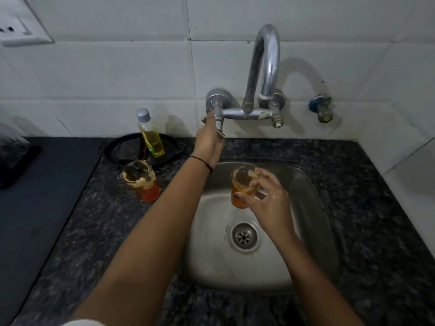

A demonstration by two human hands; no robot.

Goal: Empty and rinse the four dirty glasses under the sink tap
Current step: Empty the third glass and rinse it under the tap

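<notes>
My right hand (268, 203) holds a dirty glass (242, 184) with orange liquid upright over the steel sink (211, 255), below the curved tap spout (266, 67). My left hand (209, 142) reaches up and grips the left tap handle (217, 118) on the wall mixer. A second dirty glass (141, 182) with orange liquid and foam stands on the dark granite counter (94, 231) left of the sink. No water is visibly running from the spout.
A bottle of yellow liquid (151, 135) stands on a black round pan (131, 149) behind the second glass. A dark stove top (35, 196) lies at the left. A small blue valve (321, 109) sticks out of the tiled wall at the right. The drain (244, 236) is open.
</notes>
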